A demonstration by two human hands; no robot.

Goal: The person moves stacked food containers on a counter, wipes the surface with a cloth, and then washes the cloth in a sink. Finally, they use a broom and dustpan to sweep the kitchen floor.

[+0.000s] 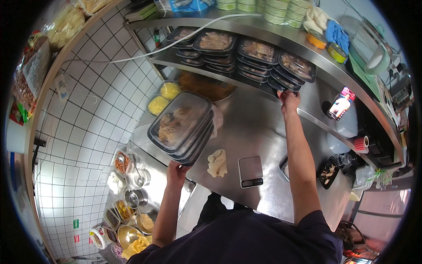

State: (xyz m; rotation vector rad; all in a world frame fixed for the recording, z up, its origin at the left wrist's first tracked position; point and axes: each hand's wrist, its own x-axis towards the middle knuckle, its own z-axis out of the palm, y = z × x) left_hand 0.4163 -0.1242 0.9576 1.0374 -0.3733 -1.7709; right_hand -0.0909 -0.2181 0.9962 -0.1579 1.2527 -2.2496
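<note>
My left hand (pixel 178 171) holds up a stack of black plastic food containers with clear lids (pixel 184 122) from below; shredded meat shows through the top lid. My right hand (pixel 289 99) reaches to the lower steel shelf, its fingertips at the bottom edge of the rightmost container stack (pixel 296 67). Whether its fingers grip that stack cannot be told. More stacks of lidded meat containers (pixel 258 52) stand to the left on that shelf. A folded cream cloth (pixel 217 163) and a digital kitchen scale (pixel 250 171) lie on the steel table (pixel 244 132) below my hands.
Two tubs of yellow shreds (pixel 158 105) stand behind the held stack, near a large round pan (pixel 204 85). A lit phone (pixel 342 103) leans at the right shelf. An open black tray of meat (pixel 328 172) lies right. Ingredient tubs and bowls (pixel 135 198) line the left counter. A white cable (pixel 132 59) crosses the shelves.
</note>
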